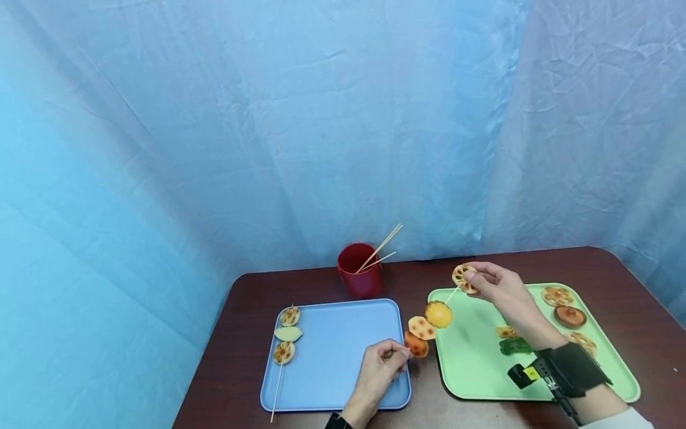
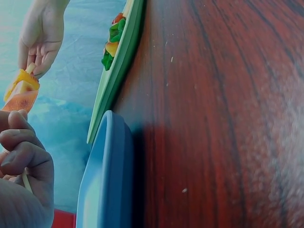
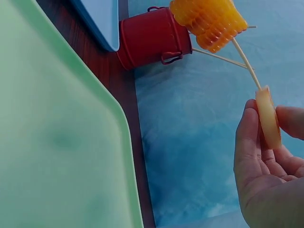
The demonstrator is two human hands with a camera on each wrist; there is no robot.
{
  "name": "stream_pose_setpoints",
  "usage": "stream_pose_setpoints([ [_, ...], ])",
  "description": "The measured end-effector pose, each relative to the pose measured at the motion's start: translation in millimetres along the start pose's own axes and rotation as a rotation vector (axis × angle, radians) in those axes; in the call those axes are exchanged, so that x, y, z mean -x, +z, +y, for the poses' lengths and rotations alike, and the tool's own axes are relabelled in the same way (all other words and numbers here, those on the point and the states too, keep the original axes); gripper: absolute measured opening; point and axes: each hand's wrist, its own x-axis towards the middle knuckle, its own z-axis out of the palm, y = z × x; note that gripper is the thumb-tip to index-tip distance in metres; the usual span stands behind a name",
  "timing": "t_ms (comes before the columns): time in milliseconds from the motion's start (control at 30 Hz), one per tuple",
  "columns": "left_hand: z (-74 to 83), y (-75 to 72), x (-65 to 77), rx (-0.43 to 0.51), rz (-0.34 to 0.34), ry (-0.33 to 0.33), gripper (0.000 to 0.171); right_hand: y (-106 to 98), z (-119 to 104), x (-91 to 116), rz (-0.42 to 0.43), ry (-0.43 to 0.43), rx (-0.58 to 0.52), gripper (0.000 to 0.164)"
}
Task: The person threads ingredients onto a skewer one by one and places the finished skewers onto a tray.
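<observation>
My left hand [image 1: 377, 370] grips the lower end of a bamboo skewer [image 3: 246, 62] between thumb and curled fingers, over the blue tray's right edge. The skewer slants up to the right. Threaded on it are an orange-brown slice [image 1: 415, 344], a pale spotted slice [image 1: 422, 328] and a yellow corn piece [image 1: 439, 314]. At the skewer's upper end, my right hand [image 1: 501, 290] pinches a lotus root slice [image 1: 462, 276] between thumb and fingers. In the right wrist view the skewer's tip meets the slice's rim, and the slice stands apart from the corn.
A finished-looking skewer with two lotus slices and a pale green piece [image 1: 288, 334] lies on the blue tray [image 1: 343, 357]. The green tray [image 1: 471, 375] bears lotus slices, a mushroom-like piece [image 1: 570, 317] and green pepper [image 1: 515, 346]. Behind stands a red bucket [image 1: 364, 285] with several skewers.
</observation>
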Motion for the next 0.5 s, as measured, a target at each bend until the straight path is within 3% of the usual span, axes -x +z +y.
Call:
stream_pose_setpoints([
  [200, 1.1, 0.5, 0.2, 0.008, 0.002, 0.001, 0.015, 2.5, -2.3, 1.9, -0.011, 0.019, 0.09, 0.066],
  [500, 3.1, 2.3, 1.9, 0.023, 0.014, 0.009, 0.016, 13.6, 0.0, 6.2, -0.029, 0.047, -0.013, 0.066],
])
